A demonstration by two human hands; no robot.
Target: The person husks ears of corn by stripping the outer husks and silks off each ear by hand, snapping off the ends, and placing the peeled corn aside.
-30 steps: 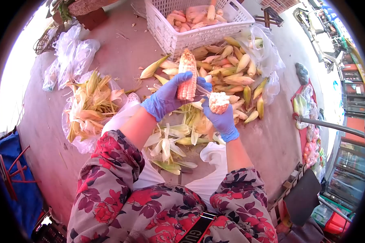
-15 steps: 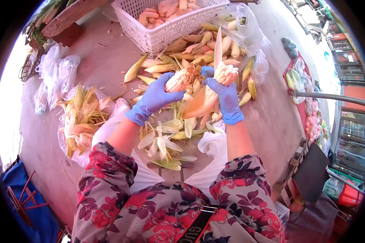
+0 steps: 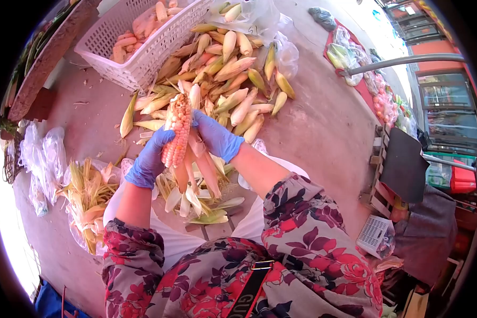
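Observation:
My left hand (image 3: pixel 151 159), in a blue glove, is closed around the lower left side of an ear of corn (image 3: pixel 177 132). The ear stands nearly upright, its pinkish-yellow kernels bare. My right hand (image 3: pixel 214 135), also blue-gloved, is closed at the ear's right side on peeled husk leaves (image 3: pixel 201 159); its fingertips are partly hidden behind the ear. These pale leaves hang below the hand. Beneath, between the legs, lie loose husks (image 3: pixel 209 214). Just beyond my hands is a heap of unpeeled corn (image 3: pixel 230 79).
A white plastic crate (image 3: pixel 135 77) with peeled corn stands at the far left. Left of my legs sits a bag of husks (image 3: pixel 87 199), near crumpled clear bags (image 3: pixel 47 159). A wooden pallet (image 3: pixel 376 175) and a small white basket (image 3: pixel 375 236) are at the right.
Two bare-kernel ears showed, one at each hand; now one ear is visible between them. The hands have come closer together. The view has turned rightward, so the crate and heap appear farther left.

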